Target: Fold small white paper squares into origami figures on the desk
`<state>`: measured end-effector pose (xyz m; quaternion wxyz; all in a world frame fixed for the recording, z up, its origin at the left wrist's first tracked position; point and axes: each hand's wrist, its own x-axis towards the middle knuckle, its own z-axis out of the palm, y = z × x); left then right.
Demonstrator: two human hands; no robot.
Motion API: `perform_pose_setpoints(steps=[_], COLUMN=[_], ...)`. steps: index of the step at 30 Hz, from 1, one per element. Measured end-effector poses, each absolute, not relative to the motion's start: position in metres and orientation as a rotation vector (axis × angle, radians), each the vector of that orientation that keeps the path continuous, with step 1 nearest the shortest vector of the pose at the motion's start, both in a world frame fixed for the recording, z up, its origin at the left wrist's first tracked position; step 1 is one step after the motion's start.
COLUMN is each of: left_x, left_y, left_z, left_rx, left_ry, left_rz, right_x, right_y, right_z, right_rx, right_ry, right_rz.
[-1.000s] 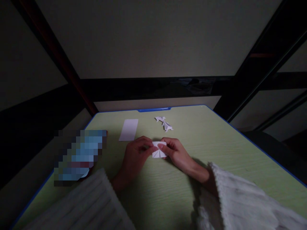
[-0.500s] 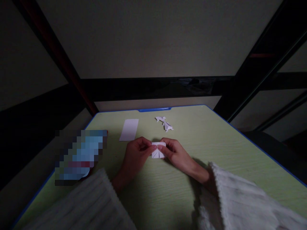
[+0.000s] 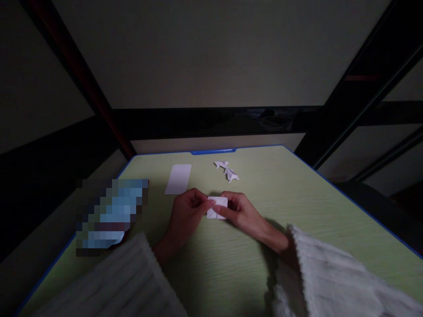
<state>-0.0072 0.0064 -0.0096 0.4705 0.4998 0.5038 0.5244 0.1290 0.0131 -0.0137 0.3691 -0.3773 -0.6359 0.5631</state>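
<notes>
A small square of folded white paper (image 3: 222, 202) with crease lines is held between my two hands, just above the table. My left hand (image 3: 189, 211) pinches its left edge between thumb and fingers. From the other side my right hand (image 3: 246, 215) grips it, the thumb lying across its front face and the fingers partly hidden behind. Beyond my hands lie folded white paper figures (image 3: 231, 173) that touch or overlap one another. A flat white sheet of paper (image 3: 178, 179) rests behind my left hand.
The light-green table (image 3: 313, 207) has a blue rim and a blue grip (image 3: 214, 152) at its far edge. A pixelated flat object (image 3: 115, 211) with a dark-red edge lies at the left. Behind the table stands a pale panelled surface (image 3: 211, 53) with dark bands.
The folded paper has shifted slightly left, and its visible crease lines look different. My right thumb has moved a little left and down across it. My left hand has barely moved.
</notes>
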Motion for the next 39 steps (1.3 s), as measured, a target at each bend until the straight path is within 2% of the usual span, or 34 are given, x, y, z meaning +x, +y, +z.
perform_pose_setpoints(steps=[12,19,31,39], left_x=[-0.007,-0.004,-0.008,-0.010], left_y=[0.006,0.003,0.004,0.004], left_z=[-0.013,-0.009,-0.020,-0.009], left_rx=[1.168,1.310,1.172,1.348], left_ry=[0.983,1.009,1.024,1.225], left_rz=[1.259,1.031,1.064,1.213], right_x=[0.129,0.129,0.128,0.123], right_y=[0.012,0.013,0.011,0.013], right_z=[-0.013,-0.011,-0.009,-0.010], right_rx=[-0.951,-0.779,-0.782,-0.829], right_ry=[-1.491,-1.355,-1.408,-1.384], right_rz=[1.572,1.671,1.680,1.682])
